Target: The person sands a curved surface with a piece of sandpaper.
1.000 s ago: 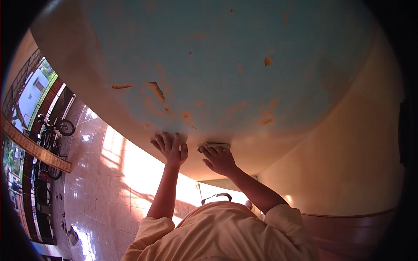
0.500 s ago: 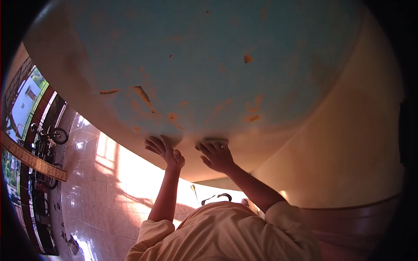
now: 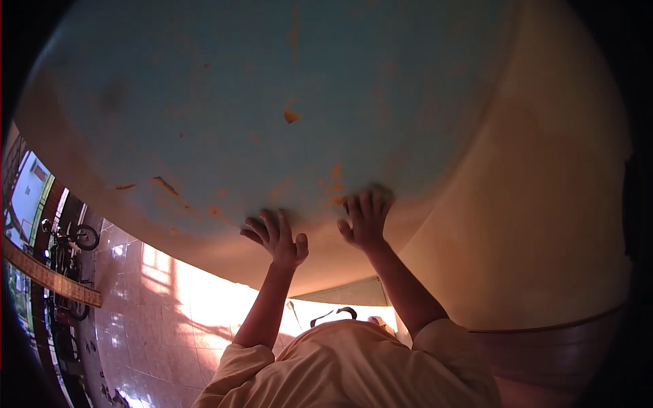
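A blue-green painted wall (image 3: 238,88) with chipped, orange-brown patches fills the upper view. My left hand (image 3: 277,239) rests against its lower part, fingers spread and thumb out to the side. To the right and slightly higher, my right hand (image 3: 367,214) lies on the same wall with fingers apart, just beside an orange worn patch (image 3: 335,180). Neither hand shows anything held. Dark shadows around the fingertips partly hide where they meet the paint.
A plain beige wall (image 3: 537,224) adjoins on the right. Sunlit floor tiles (image 3: 149,326) stretch away at lower left, where a motorcycle (image 3: 68,241) stands near a railing. A brown band (image 3: 51,275) crosses the left edge.
The view has turned, so the wall's chips sit farther left. My right hand is higher on the wall, with its fingers spread wider. My left hand appears slightly farther right.
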### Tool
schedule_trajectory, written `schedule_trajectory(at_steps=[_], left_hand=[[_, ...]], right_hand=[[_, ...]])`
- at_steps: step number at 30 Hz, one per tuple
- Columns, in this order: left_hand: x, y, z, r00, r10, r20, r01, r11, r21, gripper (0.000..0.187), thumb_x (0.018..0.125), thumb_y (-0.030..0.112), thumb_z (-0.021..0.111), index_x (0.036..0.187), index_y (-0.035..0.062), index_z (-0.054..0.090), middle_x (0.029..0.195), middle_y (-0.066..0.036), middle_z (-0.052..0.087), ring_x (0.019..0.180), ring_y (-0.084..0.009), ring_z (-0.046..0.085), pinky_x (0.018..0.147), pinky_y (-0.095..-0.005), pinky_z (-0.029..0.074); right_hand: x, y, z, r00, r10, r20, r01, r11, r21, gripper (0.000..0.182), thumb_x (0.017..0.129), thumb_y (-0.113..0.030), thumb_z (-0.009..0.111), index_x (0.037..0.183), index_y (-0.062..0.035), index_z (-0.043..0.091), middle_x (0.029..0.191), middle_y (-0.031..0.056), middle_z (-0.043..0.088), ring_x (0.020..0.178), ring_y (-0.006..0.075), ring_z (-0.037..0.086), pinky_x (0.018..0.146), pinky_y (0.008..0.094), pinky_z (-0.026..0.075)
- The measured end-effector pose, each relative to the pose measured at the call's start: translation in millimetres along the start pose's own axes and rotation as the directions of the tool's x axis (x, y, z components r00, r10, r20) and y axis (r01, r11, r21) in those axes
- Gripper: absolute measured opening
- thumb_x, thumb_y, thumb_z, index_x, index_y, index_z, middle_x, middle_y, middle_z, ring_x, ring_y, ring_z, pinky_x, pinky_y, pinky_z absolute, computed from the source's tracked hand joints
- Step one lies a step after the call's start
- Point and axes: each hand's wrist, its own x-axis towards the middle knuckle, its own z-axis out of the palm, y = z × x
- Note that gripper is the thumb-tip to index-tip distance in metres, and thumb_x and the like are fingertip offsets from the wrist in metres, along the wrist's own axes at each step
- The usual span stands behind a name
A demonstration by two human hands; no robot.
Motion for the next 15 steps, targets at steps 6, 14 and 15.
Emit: schedule_trajectory(at_steps=[6, 14, 15], left_hand=[[-6.3, -5.9, 7.7, 0.998, 0.028, -0.063, -0.023, 0.997, 0.068, 0.07, 0.104, 0.05, 0.025, 0.156, 0.0029, 0.031, 0.165, -0.024, 0.012, 0.151, -0.0491, -0.003, 0.116, -0.0652, -0.01], [1.2, -5.1, 4.7, 0.999, -0.013, -0.05, 0.019, 0.993, 0.116, 0.067, 0.105, 0.046, 0.024, 0.159, 0.0061, 0.024, 0.166, -0.022, 0.009, 0.152, -0.0475, -0.002, 0.118, -0.0634, -0.008], [2.4, -4.9, 5.0, 0.999, -0.012, -0.052, 0.018, 0.993, 0.118, 0.067, 0.105, 0.046, 0.024, 0.159, 0.0061, 0.024, 0.166, -0.022, 0.009, 0.152, -0.0475, -0.002, 0.118, -0.0634, -0.008]], right_hand=[[-29.7, 19.8, -8.4, 0.99, -0.008, 0.143, 0.015, 0.999, -0.049, 0.057, 0.089, -0.055, 0.055, 0.127, -0.0119, 0.056, 0.131, 0.0182, 0.045, 0.119, 0.0392, 0.04, 0.097, 0.0746, 0.025], [102.5, 45.0, -91.7, 0.973, 0.031, -0.23, -0.014, 0.997, 0.076, 0.061, 0.098, -0.055, 0.041, 0.135, -0.0098, 0.055, 0.149, 0.0192, 0.044, 0.141, 0.0449, 0.033, 0.109, 0.0734, 0.012], [78.4, 56.3, -72.7, 0.964, 0.053, -0.259, -0.038, 0.997, 0.061, 0.061, 0.098, -0.056, 0.041, 0.133, -0.0086, 0.056, 0.144, 0.0199, 0.048, 0.137, 0.0461, 0.037, 0.109, 0.0743, 0.013]])
